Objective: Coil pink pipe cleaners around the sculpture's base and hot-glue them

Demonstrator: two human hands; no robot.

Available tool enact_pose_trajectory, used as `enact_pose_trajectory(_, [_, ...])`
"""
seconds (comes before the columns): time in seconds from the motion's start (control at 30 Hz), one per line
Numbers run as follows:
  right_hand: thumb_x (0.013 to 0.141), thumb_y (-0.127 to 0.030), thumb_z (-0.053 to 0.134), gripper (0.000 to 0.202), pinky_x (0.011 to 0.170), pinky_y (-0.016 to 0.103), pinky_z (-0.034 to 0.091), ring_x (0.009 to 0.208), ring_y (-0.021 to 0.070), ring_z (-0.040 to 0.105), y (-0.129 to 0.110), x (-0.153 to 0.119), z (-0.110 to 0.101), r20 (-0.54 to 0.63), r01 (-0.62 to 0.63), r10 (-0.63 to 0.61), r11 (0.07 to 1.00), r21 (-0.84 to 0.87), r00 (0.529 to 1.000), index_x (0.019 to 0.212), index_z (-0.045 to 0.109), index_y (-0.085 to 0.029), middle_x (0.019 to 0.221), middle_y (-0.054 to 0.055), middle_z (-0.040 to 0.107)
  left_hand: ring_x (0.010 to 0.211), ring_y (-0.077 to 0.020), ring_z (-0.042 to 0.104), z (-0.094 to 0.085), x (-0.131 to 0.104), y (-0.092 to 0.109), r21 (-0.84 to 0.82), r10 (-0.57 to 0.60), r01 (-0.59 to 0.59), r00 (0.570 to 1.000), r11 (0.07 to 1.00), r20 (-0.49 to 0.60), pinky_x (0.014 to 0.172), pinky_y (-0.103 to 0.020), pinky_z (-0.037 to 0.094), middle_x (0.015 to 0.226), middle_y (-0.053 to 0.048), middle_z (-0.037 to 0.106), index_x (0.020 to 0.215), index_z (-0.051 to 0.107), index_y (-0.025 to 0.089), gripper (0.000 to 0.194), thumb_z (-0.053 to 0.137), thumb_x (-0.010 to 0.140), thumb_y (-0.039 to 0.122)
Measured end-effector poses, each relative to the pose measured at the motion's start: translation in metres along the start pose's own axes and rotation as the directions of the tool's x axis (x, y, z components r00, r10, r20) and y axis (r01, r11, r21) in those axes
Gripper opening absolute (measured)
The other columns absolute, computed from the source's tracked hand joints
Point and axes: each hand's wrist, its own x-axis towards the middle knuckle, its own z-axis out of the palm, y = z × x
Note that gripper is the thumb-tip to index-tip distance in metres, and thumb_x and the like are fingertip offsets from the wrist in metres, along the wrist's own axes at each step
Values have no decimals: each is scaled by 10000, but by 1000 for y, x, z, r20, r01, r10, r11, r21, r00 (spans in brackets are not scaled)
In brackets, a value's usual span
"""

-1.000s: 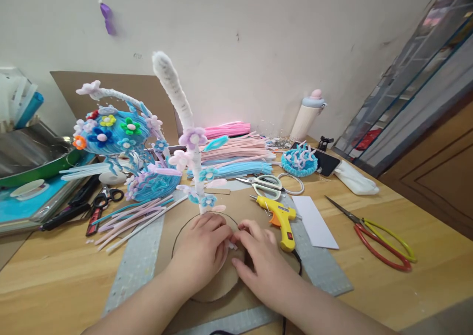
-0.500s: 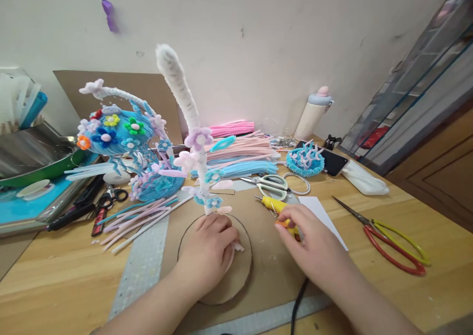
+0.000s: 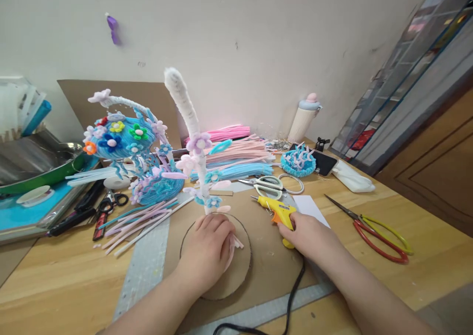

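Note:
My left hand (image 3: 207,251) is closed around the foot of a white fuzzy pipe-cleaner stem (image 3: 189,116), over a round cardboard disc (image 3: 242,273). The stem stands upright, bent a little left at its top, with lilac and blue flowers and leaves along it. White and pink stick ends (image 3: 239,242) poke out beside my fingers; the rest of what lies beneath that hand is hidden. My right hand (image 3: 310,234) has its fingers round the handle of a yellow glue gun (image 3: 278,208), whose nozzle points left. A black cord (image 3: 293,295) trails from it.
Scissors with white handles (image 3: 268,186) lie behind the glue gun; red-and-yellow scissors (image 3: 380,236) lie at right. Bundles of pipe cleaners (image 3: 240,170) line the back. A finished-looking blue flowered piece (image 3: 121,138) stands at left, near a steel pot (image 3: 37,152).
My right hand has closed round the glue gun's handle, after hovering over it with fingers pinched. My left hand stays at the stem's foot. The whole view has shifted slightly.

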Motion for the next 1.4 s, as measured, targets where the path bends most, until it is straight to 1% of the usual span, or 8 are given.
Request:
enact_pose_trajectory(0.2, [860, -437, 412, 273, 455, 263, 449, 535, 170, 618, 0, -16, -6, 116, -2, -59, 886, 464, 992, 878, 553, -204, 696, 22, 627, 1012, -192, 534, -3, 0, -3, -35, 131, -130, 991, 991, 40, 886, -376, 349, 1021, 8, 614, 863, 633, 281, 261, 481, 835, 71])
enact_pose_trajectory(0.3, [810, -322, 545, 161, 549, 227, 521, 634, 133, 641, -2, -28, -12, 311, -212, -140, 472, 856, 940, 883, 578, -182, 806, 39, 664, 988, -174, 539, -3, 2, -4, -46, 178, -175, 981, 983, 81, 912, -374, 328, 1019, 27, 620, 844, 646, 291, 257, 500, 847, 80])
enact_pose_trajectory(0.4, [709, -164, 671, 141, 588, 196, 536, 629, 107, 625, -3, -35, -14, 463, -459, -210, 70, 886, 861, 846, 634, -163, 774, 29, 669, 941, -166, 553, -3, 2, -3, -45, 177, -173, 977, 984, 121, 903, -368, 331, 941, 37, 640, 875, 649, 287, 247, 499, 864, 91])
enact_pose_trajectory(0.6, [727, -189, 710, 154, 504, 164, 469, 569, 81, 548, -4, -42, -11, 420, -450, -264, -60, 891, 868, 869, 660, -161, 793, 39, 667, 936, -178, 557, -1, 1, -3, -39, 160, -157, 980, 987, 120, 908, -374, 345, 954, 25, 660, 937, 652, 279, 259, 474, 882, 100])
enact_pose_trajectory(0.7, [836, -360, 624, 198, 452, 178, 401, 505, 77, 476, -3, -50, -12, 350, -356, -298, 38, 934, 888, 898, 643, -173, 751, 39, 654, 941, -189, 554, -1, 1, -2, -26, 142, -140, 983, 990, 113, 904, -380, 362, 962, 12, 664, 943, 657, 274, 261, 475, 878, 99])
enact_pose_trajectory(0.83, [842, -429, 615, 276, 511, 218, 422, 583, 111, 511, 4, -63, -16, 284, -175, -280, 357, 918, 917, 961, 636, -181, 817, 30, 642, 930, -198, 557, -1, 2, -1, -16, 119, -118, 987, 993, 109, 898, -388, 388, 960, -1, 662, 954, 661, 266, 262, 484, 867, 92])
enact_pose_trajectory(1.0, [824, -513, 567, 366, 535, 254, 427, 545, 143, 522, 18, -74, -18, 288, -35, -245, 702, 711, 926, 811, 670, -161, 569, -11, 547, 941, -201, 562, 0, 2, -2, -40, 114, -111, 988, 993, 101, 888, -382, 407, 960, -6, 662, 963, 665, 262, 272, 495, 856, 79])
enact_pose_trajectory(1.4, [732, -510, 599, 302, 570, 304, 517, 557, 216, 584, 4, -91, -24, 213, 10, -146, 846, 534, 966, 696, 704, -229, 540, 23, 611, 931, -194, 561, -2, 4, -2, -111, 102, -91, 990, 990, 101, 872, -372, 409, 950, -12, 648, 940, 632, 252, 270, 466, 847, 61])
